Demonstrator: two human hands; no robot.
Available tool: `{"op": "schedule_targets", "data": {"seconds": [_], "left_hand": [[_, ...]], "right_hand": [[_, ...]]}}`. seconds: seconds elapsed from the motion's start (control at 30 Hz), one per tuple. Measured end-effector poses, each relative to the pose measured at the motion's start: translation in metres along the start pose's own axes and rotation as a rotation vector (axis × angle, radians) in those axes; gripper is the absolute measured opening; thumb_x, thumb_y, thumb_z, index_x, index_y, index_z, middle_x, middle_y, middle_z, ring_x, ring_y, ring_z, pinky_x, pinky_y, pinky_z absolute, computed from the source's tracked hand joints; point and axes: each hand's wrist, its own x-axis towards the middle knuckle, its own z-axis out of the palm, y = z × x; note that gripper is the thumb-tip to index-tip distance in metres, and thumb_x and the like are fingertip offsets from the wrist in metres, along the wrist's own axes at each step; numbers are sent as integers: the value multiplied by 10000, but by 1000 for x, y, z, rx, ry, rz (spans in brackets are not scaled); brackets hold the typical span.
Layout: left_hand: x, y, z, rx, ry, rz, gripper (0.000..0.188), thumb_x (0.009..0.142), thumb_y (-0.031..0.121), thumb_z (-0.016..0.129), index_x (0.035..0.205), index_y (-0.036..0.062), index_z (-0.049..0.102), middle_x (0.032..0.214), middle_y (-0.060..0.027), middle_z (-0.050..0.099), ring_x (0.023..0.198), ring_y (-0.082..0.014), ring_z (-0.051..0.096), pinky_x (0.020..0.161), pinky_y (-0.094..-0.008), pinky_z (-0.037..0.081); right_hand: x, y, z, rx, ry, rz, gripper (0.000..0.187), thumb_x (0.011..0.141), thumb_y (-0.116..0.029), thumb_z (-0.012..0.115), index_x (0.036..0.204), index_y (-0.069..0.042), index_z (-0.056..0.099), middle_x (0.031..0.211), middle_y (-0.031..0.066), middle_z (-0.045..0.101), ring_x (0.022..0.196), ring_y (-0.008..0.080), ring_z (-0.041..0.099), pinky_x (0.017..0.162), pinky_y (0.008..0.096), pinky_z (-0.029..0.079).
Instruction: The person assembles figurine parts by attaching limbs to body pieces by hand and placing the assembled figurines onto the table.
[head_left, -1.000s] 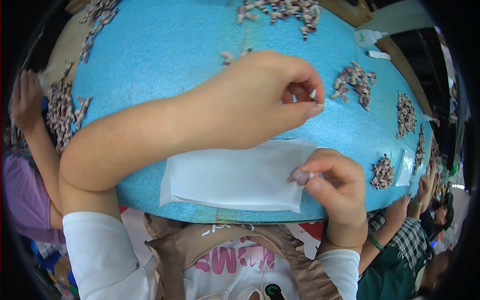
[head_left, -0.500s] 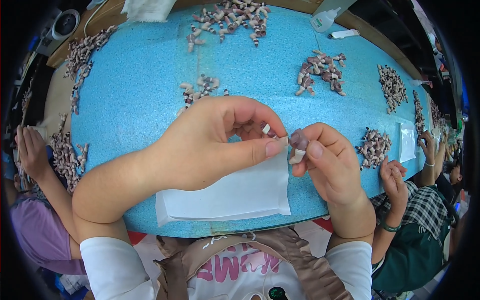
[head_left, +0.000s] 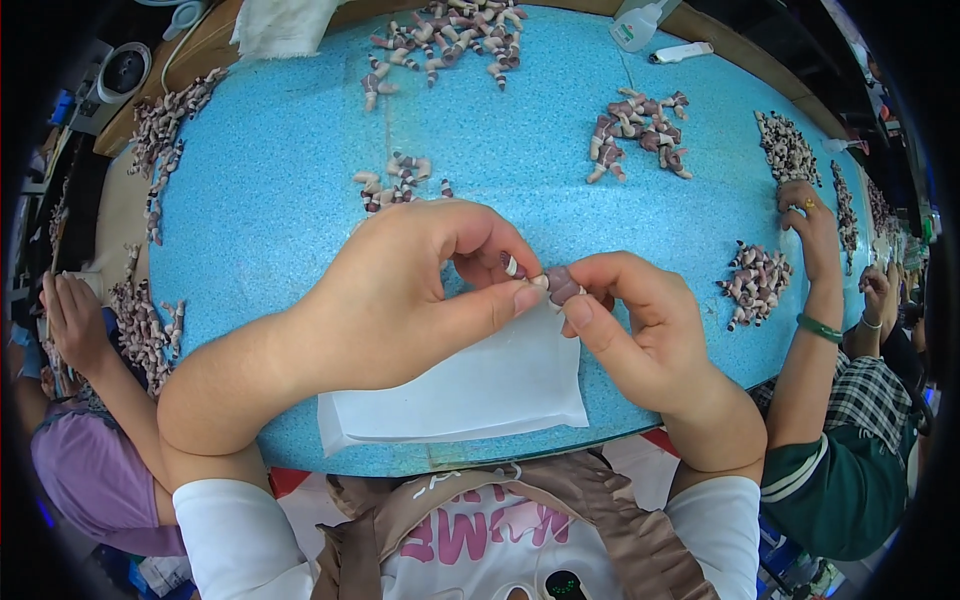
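Over a white pad (head_left: 450, 395), a worker's two hands bring small figure pieces together. The left hand (head_left: 400, 295) has thumb and forefinger closed to a pinch on a striped piece (head_left: 513, 267); the right hand (head_left: 640, 325), its thumb and forefinger likewise nearly closed, grips a purple piece (head_left: 562, 284) just beside the left fingertips. A light, steady pinch near the joining ends would likely serve best, with the purple piece held firm while the striped one is lined up and pressed straight, fingertips off the seam. Beyond the left knuckles lies a small cluster (head_left: 395, 180) of similar parts. Fingertips hide the meeting point, so whether the pieces touch or sit apart cannot be told; the left hand's curled fingers are partly covered, and the pad's far edge disappears beneath the hands.
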Motion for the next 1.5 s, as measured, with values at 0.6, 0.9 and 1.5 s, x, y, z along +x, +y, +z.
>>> {"op": "schedule_targets", "data": {"seconds": [0.6, 0.9, 1.5], "left_hand": [[4, -9, 9, 574, -50, 640, 155, 889, 117, 541, 810, 5, 470, 805, -148, 501, 675, -310, 478, 623, -405, 397], [4, -13, 13, 499, -115, 664, 137, 896, 121, 508, 865, 7, 439, 823, -149, 487, 689, -311, 478, 637, -405, 396], [17, -17, -35, 939, 404, 328, 313, 896, 187, 560, 1163, 23, 559, 1017, -134, 559, 962, -280, 538, 842, -350, 431]], "right_hand": [[-3, -4, -2, -209, -128, -289, 142, 849, -96, 584, 924, 22, 559, 756, 140, 553, 666, 316, 535, 604, 395, 418], [-5, -9, 1, -306, -108, -384, 111, 799, -60, 598, 833, 20, 530, 710, 139, 523, 623, 322, 515, 571, 404, 410], [35, 25, -29, -914, 287, -303, 269, 798, -166, 661, 1015, -16, 609, 900, 117, 560, 831, 294, 551, 746, 381, 443]]}}
